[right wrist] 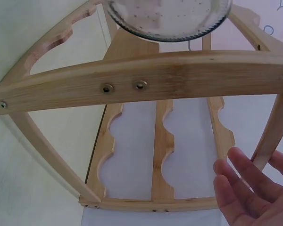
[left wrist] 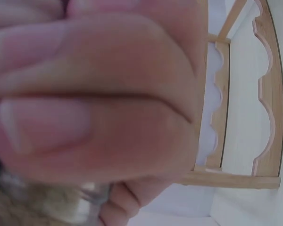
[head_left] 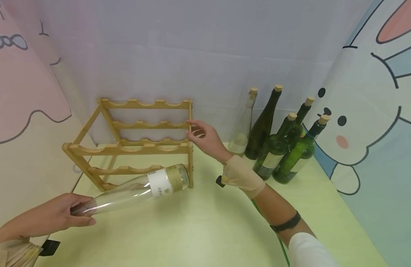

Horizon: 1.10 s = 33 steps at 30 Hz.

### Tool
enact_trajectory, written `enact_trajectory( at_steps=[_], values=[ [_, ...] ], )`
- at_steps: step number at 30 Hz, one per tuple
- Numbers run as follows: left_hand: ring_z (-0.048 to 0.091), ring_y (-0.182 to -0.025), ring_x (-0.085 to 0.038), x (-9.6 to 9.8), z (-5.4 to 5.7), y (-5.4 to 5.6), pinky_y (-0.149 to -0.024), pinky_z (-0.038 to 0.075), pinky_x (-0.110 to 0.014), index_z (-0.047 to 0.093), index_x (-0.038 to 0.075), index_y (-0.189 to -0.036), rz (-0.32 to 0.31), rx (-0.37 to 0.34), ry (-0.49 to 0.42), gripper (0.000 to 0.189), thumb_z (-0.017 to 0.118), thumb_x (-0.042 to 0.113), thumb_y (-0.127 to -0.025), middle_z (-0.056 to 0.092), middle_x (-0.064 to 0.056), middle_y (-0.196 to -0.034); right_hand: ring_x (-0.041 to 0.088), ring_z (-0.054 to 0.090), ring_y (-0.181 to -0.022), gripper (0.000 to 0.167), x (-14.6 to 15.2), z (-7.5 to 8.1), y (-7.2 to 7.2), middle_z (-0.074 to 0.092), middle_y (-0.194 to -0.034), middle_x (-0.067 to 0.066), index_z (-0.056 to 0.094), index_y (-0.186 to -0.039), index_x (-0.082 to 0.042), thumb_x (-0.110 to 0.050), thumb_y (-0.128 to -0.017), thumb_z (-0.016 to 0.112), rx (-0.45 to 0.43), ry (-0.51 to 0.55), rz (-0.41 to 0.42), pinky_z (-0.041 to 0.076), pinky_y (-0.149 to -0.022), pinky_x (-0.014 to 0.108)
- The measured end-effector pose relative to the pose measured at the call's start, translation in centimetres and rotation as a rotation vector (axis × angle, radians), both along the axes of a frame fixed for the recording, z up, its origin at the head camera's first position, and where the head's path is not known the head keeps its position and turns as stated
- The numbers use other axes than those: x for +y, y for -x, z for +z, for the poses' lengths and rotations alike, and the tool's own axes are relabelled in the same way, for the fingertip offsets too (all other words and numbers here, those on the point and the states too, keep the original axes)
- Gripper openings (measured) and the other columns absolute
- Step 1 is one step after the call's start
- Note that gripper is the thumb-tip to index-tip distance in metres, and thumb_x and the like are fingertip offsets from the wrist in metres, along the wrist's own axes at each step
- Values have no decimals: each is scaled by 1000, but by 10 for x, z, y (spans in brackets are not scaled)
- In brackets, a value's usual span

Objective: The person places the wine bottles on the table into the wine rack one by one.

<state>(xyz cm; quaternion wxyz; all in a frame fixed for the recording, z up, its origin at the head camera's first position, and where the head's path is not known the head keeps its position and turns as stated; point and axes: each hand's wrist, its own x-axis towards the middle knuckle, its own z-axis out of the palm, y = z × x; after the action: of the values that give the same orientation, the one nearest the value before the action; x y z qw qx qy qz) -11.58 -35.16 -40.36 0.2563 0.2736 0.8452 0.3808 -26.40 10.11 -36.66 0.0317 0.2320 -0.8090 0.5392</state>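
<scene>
My left hand (head_left: 63,213) grips the neck of a clear glass bottle (head_left: 125,194), which is tilted with its labelled base up and to the right. The base overlaps the front right of a wooden wine rack (head_left: 130,150) in the head view. In the right wrist view the round bottle base (right wrist: 172,21) appears above a side rail of the rack. At the rack's right end, my right hand (head_left: 208,142) holds the side frame, fingers bent about its upright. Curled left fingers (left wrist: 94,136) fill much of the left wrist view, with the bottle's neck partly hidden below them.
Right of the rack stand several corked bottles: a clear bottle (head_left: 240,128), a dark slim bottle (head_left: 263,126) and green bottles (head_left: 297,155). My right forearm passes close in front of them. A white curtain (head_left: 205,63) hangs behind the pale green table (head_left: 192,233).
</scene>
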Motion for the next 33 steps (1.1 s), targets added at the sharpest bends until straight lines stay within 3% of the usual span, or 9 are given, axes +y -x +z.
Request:
enact_trajectory(
  at_steps=[6, 9, 14, 21, 27, 33],
  values=[
    [40, -61, 3, -11, -5, -12, -50, 39, -26, 55, 8, -91, 74, -53, 3, 23, 63, 17, -110, 40, 13, -75, 34, 67, -113, 42, -7, -4, 4, 73, -124, 19, 62, -149, -10, -18, -108, 67, 37, 25, 9, 53, -100, 48],
    [38, -60, 2, -11, -6, -14, -49, 39, -27, 55, 4, -93, 98, -85, -25, 23, 62, 16, -111, 41, 11, -76, 35, 67, -115, 42, -6, -4, 4, 73, -124, 20, 63, -149, -8, -17, -107, 67, 45, 26, 6, 52, -101, 50],
    [35, -58, 3, -4, -3, -16, -45, 37, -28, 54, 4, -93, 125, -83, -52, 23, 63, 17, -110, 41, 11, -75, 31, 67, -114, 43, -3, -4, 4, 74, -125, 19, 64, -147, -6, -17, -106, 69, 48, 36, -8, 52, -102, 50],
    [33, -47, 1, 15, 6, -21, -39, 35, -25, 57, 3, -98, 142, -139, -110, 19, 61, 17, -111, 37, -8, -62, 29, 68, -112, 42, -3, -4, 4, 75, -123, 18, 65, -146, -6, -16, -106, 70, 50, 53, -10, 53, -100, 49],
    [35, -46, 0, 30, 7, -31, -39, 38, -27, 56, 5, -98, 180, -128, -91, 24, 63, 23, -111, 39, 10, -63, 35, 69, -112, 42, -5, -5, 5, 76, -119, 18, 66, -145, -5, -15, -104, 70, 54, 60, -21, 54, -99, 50],
    [36, -45, -3, 50, 9, -47, -43, 41, -30, 53, 4, -93, 267, -128, -32, 35, 64, 34, -110, 39, 9, -59, 34, 70, -111, 41, -5, -5, 4, 76, -118, 16, 66, -145, -6, -15, -104, 70, 56, 52, -35, 54, -99, 48]
  ],
)
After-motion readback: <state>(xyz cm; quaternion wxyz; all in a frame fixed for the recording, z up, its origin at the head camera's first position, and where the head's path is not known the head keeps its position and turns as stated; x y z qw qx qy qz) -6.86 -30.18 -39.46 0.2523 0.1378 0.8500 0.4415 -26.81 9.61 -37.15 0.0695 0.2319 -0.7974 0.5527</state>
